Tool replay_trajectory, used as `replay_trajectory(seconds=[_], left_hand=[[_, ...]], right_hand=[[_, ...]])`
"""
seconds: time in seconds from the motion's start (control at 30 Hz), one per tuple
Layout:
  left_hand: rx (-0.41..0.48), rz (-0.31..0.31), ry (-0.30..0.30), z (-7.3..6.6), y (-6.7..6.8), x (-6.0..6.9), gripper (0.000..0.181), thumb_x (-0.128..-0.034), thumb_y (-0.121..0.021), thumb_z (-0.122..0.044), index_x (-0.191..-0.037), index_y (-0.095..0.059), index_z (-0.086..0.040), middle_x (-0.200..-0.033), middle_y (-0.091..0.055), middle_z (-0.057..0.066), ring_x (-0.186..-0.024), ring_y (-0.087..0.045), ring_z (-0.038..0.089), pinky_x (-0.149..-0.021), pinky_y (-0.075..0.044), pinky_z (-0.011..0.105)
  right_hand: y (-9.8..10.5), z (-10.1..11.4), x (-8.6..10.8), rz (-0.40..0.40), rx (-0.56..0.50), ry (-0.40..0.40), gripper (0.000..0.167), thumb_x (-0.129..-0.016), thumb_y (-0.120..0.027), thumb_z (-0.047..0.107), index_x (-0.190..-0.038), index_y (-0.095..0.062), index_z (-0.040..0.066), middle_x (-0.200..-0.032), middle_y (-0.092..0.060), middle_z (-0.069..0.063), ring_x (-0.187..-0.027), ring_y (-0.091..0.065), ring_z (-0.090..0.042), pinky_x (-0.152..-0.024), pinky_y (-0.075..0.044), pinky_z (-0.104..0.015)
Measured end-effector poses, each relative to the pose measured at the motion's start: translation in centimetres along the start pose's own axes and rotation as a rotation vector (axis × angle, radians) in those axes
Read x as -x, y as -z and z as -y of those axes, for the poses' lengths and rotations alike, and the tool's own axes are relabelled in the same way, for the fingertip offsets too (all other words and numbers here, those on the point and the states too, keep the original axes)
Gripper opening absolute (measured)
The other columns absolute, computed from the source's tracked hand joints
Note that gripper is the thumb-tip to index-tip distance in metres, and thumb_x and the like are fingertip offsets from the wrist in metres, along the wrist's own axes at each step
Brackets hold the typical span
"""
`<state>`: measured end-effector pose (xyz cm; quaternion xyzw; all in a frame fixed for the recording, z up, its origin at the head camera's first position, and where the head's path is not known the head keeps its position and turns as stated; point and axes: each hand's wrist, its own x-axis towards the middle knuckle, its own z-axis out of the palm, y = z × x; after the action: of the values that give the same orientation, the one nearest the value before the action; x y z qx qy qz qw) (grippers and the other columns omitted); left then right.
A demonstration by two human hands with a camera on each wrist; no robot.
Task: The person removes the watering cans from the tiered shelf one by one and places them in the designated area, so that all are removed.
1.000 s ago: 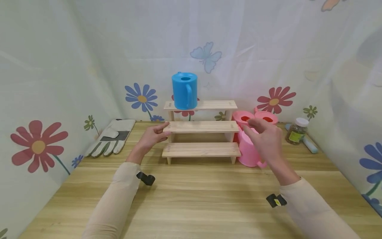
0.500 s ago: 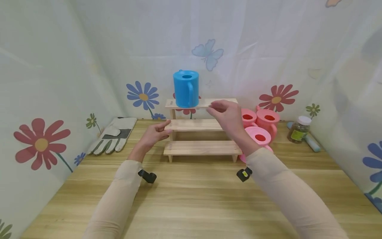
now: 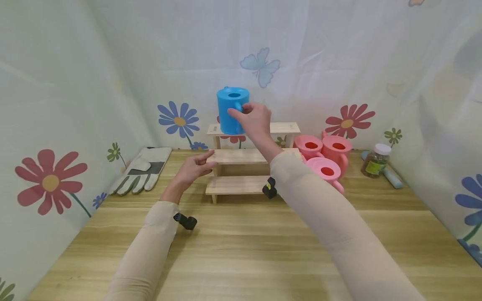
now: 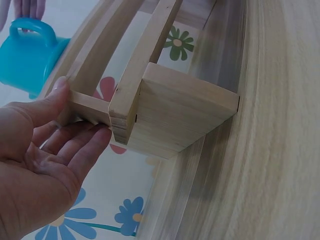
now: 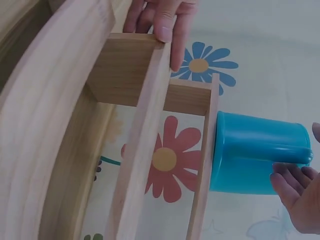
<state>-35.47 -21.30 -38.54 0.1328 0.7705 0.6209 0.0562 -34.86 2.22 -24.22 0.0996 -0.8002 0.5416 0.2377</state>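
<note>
A blue plastic watering can [image 3: 227, 115] stands upright at the left end of the top step of a three-tier wooden shelf [image 3: 235, 155]. My right hand [image 3: 257, 121] reaches to its handle, thumb on one side and fingers on the other. In the right wrist view, loosely bent fingers [image 5: 295, 182] meet the handle [image 5: 272, 150], and no closed grip shows. With my left hand [image 4: 50, 155] I hold the left end of the middle step, the thumb on its upper face and the fingers beneath. My right forearm hides part of the lower steps.
Several pink watering cans [image 3: 326, 168] crowd against the shelf's right side. Beyond them stand a jar with a white lid [image 3: 376, 161] and a light blue stick-like item [image 3: 393, 179]. A work glove [image 3: 143, 170] lies at left. Flowered cloth [image 3: 180, 83] encloses the table.
From above the pink cans, my right hand has moved left and up across the shelf to the blue can's handle. My left hand keeps its place on the middle step.
</note>
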Motion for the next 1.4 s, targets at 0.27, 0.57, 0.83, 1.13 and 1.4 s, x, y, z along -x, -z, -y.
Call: replay_trajectory(seconds=[0.27,0.57,0.83,1.13,1.4], left_hand=[[-0.001,-0.008,0.0,0.0,0.2,0.2,0.06,-0.0971,-0.068,-0.022,-0.152,-0.044,-0.017,-0.159,-0.034,0.008,-0.134,-0.049,0.029,-0.103,-0.048,0.039],[-0.003,-0.013,-0.012,-0.2,0.0,0.2,0.06,-0.097,-0.068,-0.021,-0.152,-0.045,-0.015,-0.159,-0.035,0.008,-0.131,-0.052,0.028,-0.099,-0.051,0.035],[0.018,-0.017,-0.012,-0.3,-0.2,0.2,0.059,-0.0973,-0.068,-0.018,-0.151,-0.046,-0.013,-0.158,-0.037,0.009,-0.131,-0.053,0.028,-0.1,-0.05,0.037],[0.006,-0.008,-0.017,-0.2,0.0,0.0,0.06,-0.0972,-0.068,-0.021,-0.152,-0.045,-0.014,-0.158,-0.036,0.008,-0.132,-0.051,0.028,-0.102,-0.049,0.039],[-0.002,0.005,-0.015,-0.1,0.2,-0.1,0.061,-0.0975,-0.068,-0.022,-0.152,-0.044,-0.015,-0.159,-0.034,0.006,-0.133,-0.05,0.027,-0.102,-0.049,0.035]], right_hand=[[-0.7,0.7,-1.7,-0.026,-0.014,-0.093,0.037,-0.093,-0.074,0.025,-0.12,-0.073,0.002,-0.116,-0.072,-0.012,-0.107,-0.069,-0.027,-0.092,-0.057,-0.043],[-0.2,0.0,-1.9,-0.033,-0.1,-0.178,0.029,-0.094,-0.074,0.025,-0.114,-0.077,0.006,-0.104,-0.075,-0.009,-0.09,-0.071,-0.021,-0.089,-0.058,-0.04],[-0.5,-0.6,-1.9,-0.091,-0.118,-0.142,0.028,-0.093,-0.075,0.026,-0.109,-0.078,0.004,-0.099,-0.075,-0.009,-0.087,-0.071,-0.019,-0.085,-0.059,-0.036],[0.0,-0.5,-1.9,-0.08,-0.099,-0.173,0.027,-0.091,-0.077,0.027,-0.108,-0.079,0.006,-0.097,-0.076,-0.007,-0.089,-0.07,-0.019,-0.087,-0.058,-0.038],[2.4,-0.6,-1.0,-0.043,-0.123,-0.204,0.03,-0.088,-0.079,0.029,-0.109,-0.079,0.007,-0.093,-0.076,-0.006,-0.095,-0.068,-0.02,-0.089,-0.057,-0.038]])
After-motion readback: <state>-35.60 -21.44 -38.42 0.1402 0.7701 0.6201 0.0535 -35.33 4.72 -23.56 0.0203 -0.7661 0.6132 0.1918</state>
